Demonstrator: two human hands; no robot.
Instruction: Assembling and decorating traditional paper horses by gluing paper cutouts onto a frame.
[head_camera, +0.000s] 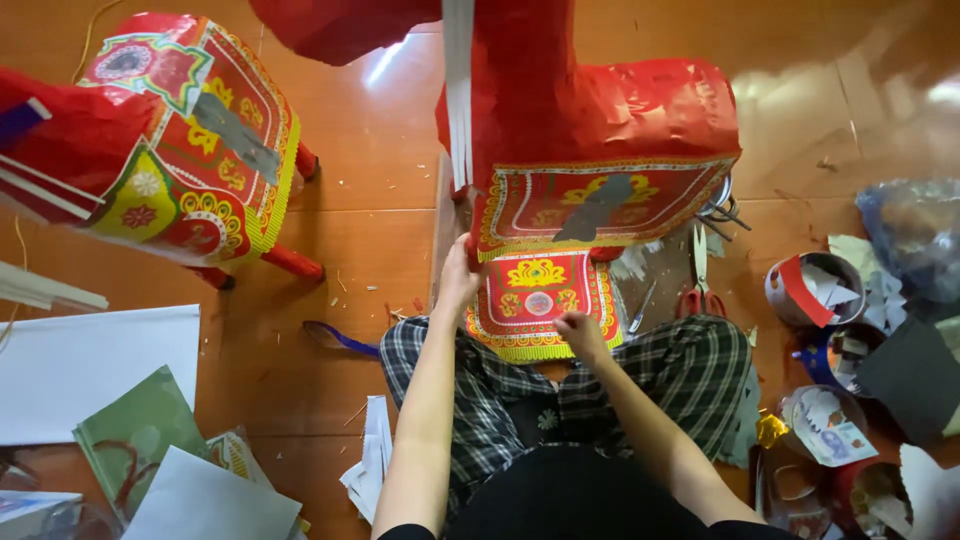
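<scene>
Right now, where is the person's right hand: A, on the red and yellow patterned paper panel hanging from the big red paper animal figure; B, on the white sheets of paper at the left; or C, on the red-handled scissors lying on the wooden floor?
A: the right hand pinches the lower edge of the red and yellow patterned paper panel, away from the red-handled scissors.

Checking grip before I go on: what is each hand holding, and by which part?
Left hand grips the red paper horse at its saddle cloth's lower-left corner. Right hand pinches the decorated panel at its lower edge.
</scene>
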